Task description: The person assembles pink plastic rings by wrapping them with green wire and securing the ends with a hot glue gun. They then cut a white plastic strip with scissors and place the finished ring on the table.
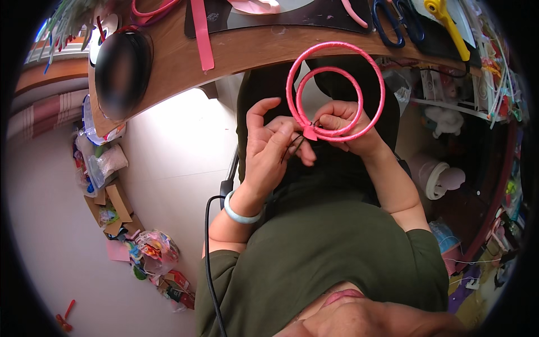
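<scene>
Two pink ribbon-wrapped rings, a larger ring (379, 71) and a smaller ring (335, 69), meet at their lower left, the smaller lying inside the outline of the larger. My right hand (347, 126) pinches them near that joint, thumb and fingers closed on the smaller ring's lower part. A short pink ribbon end (310, 133) hangs at the joint. Dark thin cord or wire (296, 145) runs from there to my left hand (276, 141), whose thumb lies close to the fingers while the index finger is raised. Whether the left fingers grip the cord is unclear.
Along the wooden table (248, 46) lie a pink ribbon strip (202, 38), a dark mat (294, 21), blue-handled scissors (389, 25) and a yellow-handled tool (448, 25). A black round object (143, 54) stands at left. Boxes and bags (118, 202) sit on the floor; a white tub (438, 181) is at right.
</scene>
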A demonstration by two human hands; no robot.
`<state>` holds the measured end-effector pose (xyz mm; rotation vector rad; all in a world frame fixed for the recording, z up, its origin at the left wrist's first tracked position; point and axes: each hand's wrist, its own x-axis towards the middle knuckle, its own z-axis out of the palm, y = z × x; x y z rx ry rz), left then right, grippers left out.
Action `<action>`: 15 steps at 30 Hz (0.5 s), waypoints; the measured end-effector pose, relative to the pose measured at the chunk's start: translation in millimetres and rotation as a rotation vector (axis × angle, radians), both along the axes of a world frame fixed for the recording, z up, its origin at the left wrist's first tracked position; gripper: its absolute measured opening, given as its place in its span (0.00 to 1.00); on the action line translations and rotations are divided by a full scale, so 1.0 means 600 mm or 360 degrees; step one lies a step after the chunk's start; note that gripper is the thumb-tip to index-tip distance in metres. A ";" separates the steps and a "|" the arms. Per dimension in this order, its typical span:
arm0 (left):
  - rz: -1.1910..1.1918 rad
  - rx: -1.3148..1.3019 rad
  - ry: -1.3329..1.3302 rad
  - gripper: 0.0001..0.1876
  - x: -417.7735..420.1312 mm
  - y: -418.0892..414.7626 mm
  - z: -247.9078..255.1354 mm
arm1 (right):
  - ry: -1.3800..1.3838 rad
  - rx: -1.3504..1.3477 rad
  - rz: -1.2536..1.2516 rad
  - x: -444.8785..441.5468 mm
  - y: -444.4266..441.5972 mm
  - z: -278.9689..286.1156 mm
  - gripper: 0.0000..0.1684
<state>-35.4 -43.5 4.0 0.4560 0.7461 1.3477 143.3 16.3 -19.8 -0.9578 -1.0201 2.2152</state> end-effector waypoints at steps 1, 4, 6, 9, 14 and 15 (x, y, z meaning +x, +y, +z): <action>-0.0059 -0.0068 0.0030 0.21 0.000 -0.002 0.002 | 0.0084 -0.0016 -0.0047 -0.002 -0.003 -0.002 0.08; -0.0282 -0.0261 0.0038 0.18 -0.004 0.004 0.020 | 0.0065 0.0015 -0.0075 -0.007 -0.006 0.003 0.08; -0.0431 -0.0294 0.0111 0.15 -0.016 0.010 0.012 | 0.0024 0.0071 -0.0085 -0.007 -0.005 -0.003 0.08; -0.0407 -0.0273 0.0168 0.10 -0.012 0.014 0.013 | -0.0087 0.0154 0.0037 -0.007 -0.002 -0.004 0.07; -0.0209 -0.0171 0.0160 0.09 0.002 0.016 0.000 | 0.0098 0.0121 -0.0098 -0.011 -0.016 -0.005 0.04; -0.0219 -0.0186 0.0138 0.09 0.003 0.017 -0.002 | 0.0068 0.0117 -0.0106 -0.009 -0.017 -0.004 0.04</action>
